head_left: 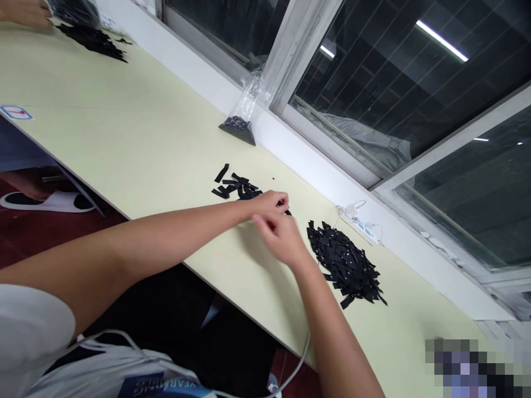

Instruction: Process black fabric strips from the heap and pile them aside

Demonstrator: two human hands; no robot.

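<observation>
My left hand (pixel 269 203) reaches across the table with its fingers curled closed. A bit of black strip (pixel 287 212) shows at its fingertips, mostly hidden by the hands. Just in front of it, nearly touching, is my right hand (pixel 282 239), also closed, thumb against the fingers; what it may hold is hidden. Behind my left wrist lies a small scatter of short black strips (pixel 245 190), partly covered by the hand. To the right is a larger heap of black strips (pixel 344 262) with small shiny spots among them.
A clear plastic bag (pixel 244 113) with dark pieces stands by the wall. A white power strip (pixel 360 225) lies along the wall past the heap. At the far left, another person's hand (pixel 27 14) is near more black pieces (pixel 93 41). A grey cable (pixel 305 351) crosses the front edge.
</observation>
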